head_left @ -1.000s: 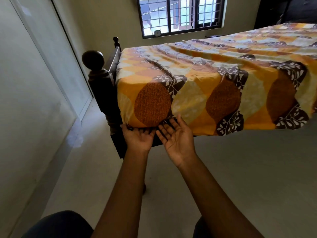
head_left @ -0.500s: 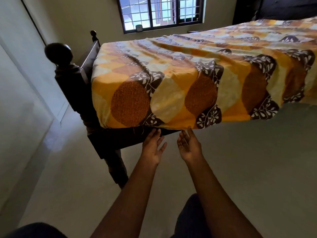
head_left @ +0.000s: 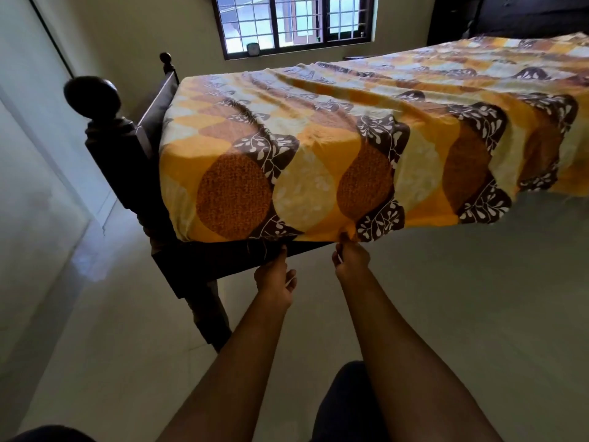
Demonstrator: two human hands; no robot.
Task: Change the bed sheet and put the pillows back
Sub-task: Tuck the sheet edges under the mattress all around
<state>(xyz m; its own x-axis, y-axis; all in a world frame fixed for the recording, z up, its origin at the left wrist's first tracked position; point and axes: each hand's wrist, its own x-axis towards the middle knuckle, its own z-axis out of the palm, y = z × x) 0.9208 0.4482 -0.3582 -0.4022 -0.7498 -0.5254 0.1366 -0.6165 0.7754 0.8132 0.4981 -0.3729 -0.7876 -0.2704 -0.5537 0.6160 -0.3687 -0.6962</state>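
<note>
An orange, yellow and brown patterned bed sheet [head_left: 318, 161] covers the mattress and hangs down its near side. My right hand [head_left: 350, 261] pinches the sheet's lower edge, where the cloth bunches into a small fold. Just to the left, my left hand [head_left: 275, 277] reaches up with its fingertips at the sheet's hem, against the dark wooden bed frame [head_left: 223, 260]. Its fingers are fairly straight and hold nothing. No pillows are in view.
A dark bedpost with a round knob [head_left: 92, 97] stands at the bed's near left corner, close to the pale wall [head_left: 38, 186]. A barred window [head_left: 296, 23] is on the far wall. Light tiled floor [head_left: 462, 298] lies in front of the bed.
Both hands have moved right along the sheet's lower edge. The right hand went from open under the hem to pinching it. The left hand turned palm down.
</note>
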